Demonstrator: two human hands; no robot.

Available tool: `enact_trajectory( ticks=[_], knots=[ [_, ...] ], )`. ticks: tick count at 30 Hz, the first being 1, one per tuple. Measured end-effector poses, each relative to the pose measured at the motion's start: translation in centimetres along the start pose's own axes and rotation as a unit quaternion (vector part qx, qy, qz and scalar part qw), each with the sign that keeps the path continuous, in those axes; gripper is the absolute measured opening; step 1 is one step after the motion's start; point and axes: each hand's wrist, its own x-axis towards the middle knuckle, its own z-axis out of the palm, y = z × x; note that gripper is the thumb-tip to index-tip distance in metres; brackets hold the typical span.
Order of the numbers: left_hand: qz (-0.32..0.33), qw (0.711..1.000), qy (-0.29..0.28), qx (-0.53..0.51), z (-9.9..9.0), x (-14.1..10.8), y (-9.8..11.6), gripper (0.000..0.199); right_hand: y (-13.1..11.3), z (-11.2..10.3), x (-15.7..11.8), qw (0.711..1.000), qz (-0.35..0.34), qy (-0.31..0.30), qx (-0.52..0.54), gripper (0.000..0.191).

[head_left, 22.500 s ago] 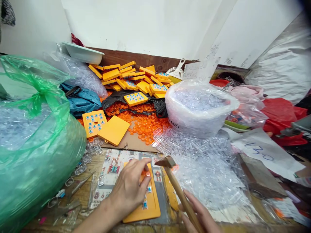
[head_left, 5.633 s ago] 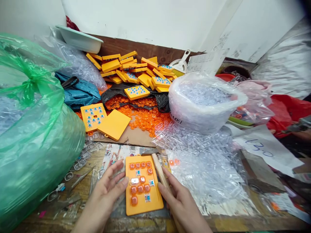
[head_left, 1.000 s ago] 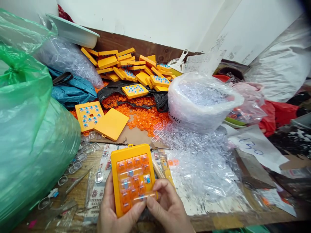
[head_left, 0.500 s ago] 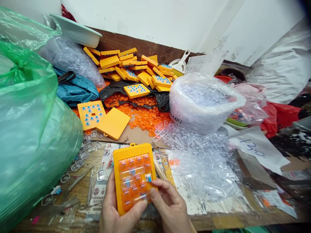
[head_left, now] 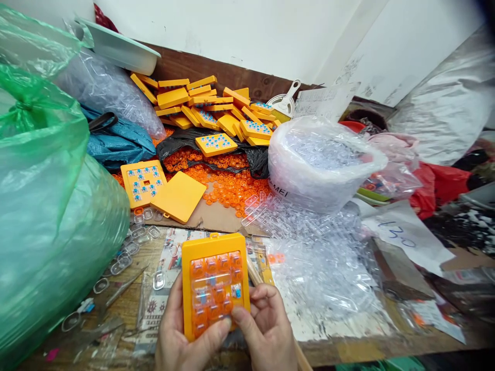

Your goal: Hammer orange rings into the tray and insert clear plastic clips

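A yellow keypad (head_left: 187, 288) stands tilted toward me, low in the middle of the view. Clear orange keycaps (head_left: 219, 293) and long clear ones cover most of its face. One blue-and-white switch (head_left: 236, 291) at the right side is bare. My left hand (head_left: 185, 335) is closed around the lower left edge, thumb on the front, the other fingers hidden behind. My right hand (head_left: 266, 330) grips the lower right, its thumb tip pressed on the bottom keycaps and its fingers curled at the side edge. Whether a small part is under that thumb I cannot tell.
Behind lie loose orange keycaps (head_left: 228, 190), two yellow keypads (head_left: 180, 198) and a heap of more (head_left: 204, 103). Long clear caps (head_left: 328, 268) are piled to the right, beneath a white bag-lined tub (head_left: 309, 180). A large green bag (head_left: 58, 206) bulges at the left.
My right thumb has moved down and left onto the lower keycaps, and its index finger has left the area beside the bare switch. The keypad has shifted slightly right and lower.
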Motion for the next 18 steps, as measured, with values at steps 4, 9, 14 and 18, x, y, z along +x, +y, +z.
enact_trajectory(
  ticks=[4,9,14,18],
  knots=[
    [0.006,1.0,0.006,0.004,-0.2,0.2,-0.2,0.099,0.2,0.0,-0.5,1.0,0.008,-0.009,-0.014,0.043],
    [0.006,0.999,0.027,0.04,-0.6,0.7,-0.8,0.104,-4.7,-1.2,2.3,0.986,-0.052,-0.043,-0.15,0.029],
    [0.022,0.996,0.032,0.077,-0.4,0.7,-0.8,0.1,-16.9,-2.2,12.6,0.728,-0.424,0.085,-0.531,0.033],
    [0.022,0.993,0.039,0.112,-0.1,0.4,-0.4,0.102,-22.9,-2.1,21.7,0.642,-0.373,0.106,-0.661,0.025]
  ],
)
